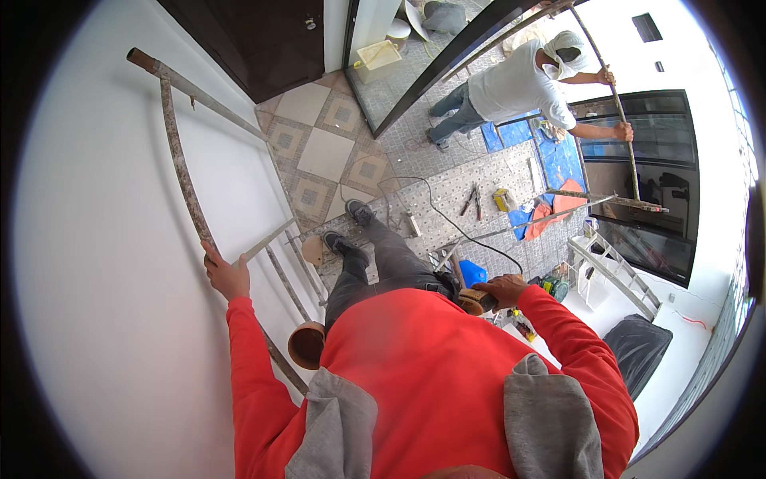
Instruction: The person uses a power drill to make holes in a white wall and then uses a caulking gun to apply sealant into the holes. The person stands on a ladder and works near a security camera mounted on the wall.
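Observation:
At the left, my left hand (229,277) is closed round the curved, paint-spattered tube of a metal scaffold frame (180,164) standing beside the white wall. My right hand (504,292) grips a yellow-brown corded power tool (476,301) at my right hip; its exact kind is hard to make out. A black cable (455,222) runs from near that hand across the floor. Between the frame and my waist is a brown, cup-shaped thing (306,345), open at its end.
A co-worker (519,84) at upper right holds another scaffold frame (618,104) with both hands. Pliers-like tools (472,203), a yellow box (503,199) and blue sheeting (561,160) lie on the tiles. A stepladder (613,275) stands at right near a black-covered object (638,351).

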A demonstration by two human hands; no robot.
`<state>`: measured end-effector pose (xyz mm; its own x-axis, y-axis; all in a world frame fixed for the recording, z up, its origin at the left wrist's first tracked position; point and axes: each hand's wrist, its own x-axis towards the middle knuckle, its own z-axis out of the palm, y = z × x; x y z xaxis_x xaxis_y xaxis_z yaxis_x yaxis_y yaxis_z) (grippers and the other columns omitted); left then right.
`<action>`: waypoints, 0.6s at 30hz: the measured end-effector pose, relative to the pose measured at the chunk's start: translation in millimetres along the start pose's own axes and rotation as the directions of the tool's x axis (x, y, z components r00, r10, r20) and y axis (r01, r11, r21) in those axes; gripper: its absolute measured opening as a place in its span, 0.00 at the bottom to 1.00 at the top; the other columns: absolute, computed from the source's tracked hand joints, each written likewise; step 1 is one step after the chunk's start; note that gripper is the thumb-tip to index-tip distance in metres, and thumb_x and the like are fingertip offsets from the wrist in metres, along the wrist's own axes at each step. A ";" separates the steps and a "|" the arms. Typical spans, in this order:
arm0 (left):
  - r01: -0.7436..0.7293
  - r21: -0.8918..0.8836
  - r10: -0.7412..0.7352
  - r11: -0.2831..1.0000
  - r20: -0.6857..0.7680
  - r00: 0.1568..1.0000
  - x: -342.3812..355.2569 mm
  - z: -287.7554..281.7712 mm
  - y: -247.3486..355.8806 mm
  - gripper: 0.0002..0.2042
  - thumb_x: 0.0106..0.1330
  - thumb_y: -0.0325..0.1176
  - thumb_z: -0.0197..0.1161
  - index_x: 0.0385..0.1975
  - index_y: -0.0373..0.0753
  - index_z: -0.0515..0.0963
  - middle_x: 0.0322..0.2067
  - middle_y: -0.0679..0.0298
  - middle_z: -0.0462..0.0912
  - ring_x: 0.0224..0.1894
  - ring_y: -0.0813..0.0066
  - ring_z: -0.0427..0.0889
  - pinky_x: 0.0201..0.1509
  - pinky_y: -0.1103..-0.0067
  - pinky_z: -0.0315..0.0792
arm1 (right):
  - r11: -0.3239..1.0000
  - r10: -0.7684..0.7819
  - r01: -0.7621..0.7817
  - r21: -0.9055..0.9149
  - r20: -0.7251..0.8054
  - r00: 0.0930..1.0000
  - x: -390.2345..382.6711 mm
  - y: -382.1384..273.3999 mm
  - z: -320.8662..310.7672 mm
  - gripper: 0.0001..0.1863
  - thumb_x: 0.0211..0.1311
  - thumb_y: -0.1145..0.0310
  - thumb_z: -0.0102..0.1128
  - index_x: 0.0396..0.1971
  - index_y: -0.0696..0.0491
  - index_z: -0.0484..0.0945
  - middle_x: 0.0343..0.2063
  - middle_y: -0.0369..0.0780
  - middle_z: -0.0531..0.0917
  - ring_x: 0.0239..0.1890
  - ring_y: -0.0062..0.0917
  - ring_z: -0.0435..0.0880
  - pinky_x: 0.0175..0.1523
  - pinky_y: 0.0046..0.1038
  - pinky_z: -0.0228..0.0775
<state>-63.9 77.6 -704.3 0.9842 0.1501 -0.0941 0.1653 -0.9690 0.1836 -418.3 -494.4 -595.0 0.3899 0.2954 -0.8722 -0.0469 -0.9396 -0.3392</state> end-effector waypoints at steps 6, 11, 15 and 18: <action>-0.120 -0.340 0.098 0.933 -0.084 0.992 -7.3 -4.5 -18.2 0.54 0.54 0.37 0.78 0.78 0.45 0.46 0.65 0.39 0.65 0.67 0.40 0.65 0.69 0.56 0.65 | 0.995 0.083 -0.083 0.055 0.000 0.997 7.7 3.9 -20.1 0.49 0.42 0.47 0.80 0.68 0.42 0.68 0.50 0.50 0.85 0.52 0.48 0.84 0.57 0.48 0.74; -0.106 -0.489 0.002 0.866 -0.209 0.978 -80.8 -41.1 0.1 0.39 0.58 0.41 0.75 0.70 0.38 0.65 0.66 0.43 0.66 0.68 0.43 0.64 0.71 0.59 0.62 | 0.999 0.044 -0.040 -0.033 0.137 0.990 20.0 28.7 -61.6 0.50 0.43 0.48 0.80 0.68 0.44 0.68 0.52 0.51 0.83 0.55 0.48 0.82 0.58 0.46 0.74; 0.015 -0.664 -0.064 0.748 -0.049 0.997 -175.3 -90.5 8.5 0.29 0.61 0.41 0.73 0.61 0.38 0.76 0.60 0.51 0.74 0.64 0.52 0.72 0.67 0.63 0.67 | 0.992 -0.053 0.077 -0.101 0.223 0.973 54.7 58.2 -109.5 0.50 0.43 0.50 0.80 0.69 0.45 0.67 0.54 0.52 0.82 0.57 0.47 0.81 0.60 0.45 0.74; 0.188 -0.677 -0.280 0.712 -0.028 0.960 -242.2 -116.1 1.5 0.23 0.63 0.40 0.71 0.56 0.38 0.79 0.52 0.56 0.81 0.57 0.59 0.79 0.62 0.66 0.73 | 0.973 -0.115 0.166 -0.162 0.284 0.952 94.4 73.1 -149.2 0.50 0.44 0.50 0.81 0.69 0.47 0.67 0.56 0.52 0.81 0.59 0.47 0.80 0.61 0.44 0.74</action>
<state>-294.7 62.5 -567.6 0.9001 0.4205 -0.1143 0.3455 -0.5286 0.7754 -247.7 -561.0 -649.5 0.1154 0.4387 -0.8912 0.1680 -0.8929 -0.4178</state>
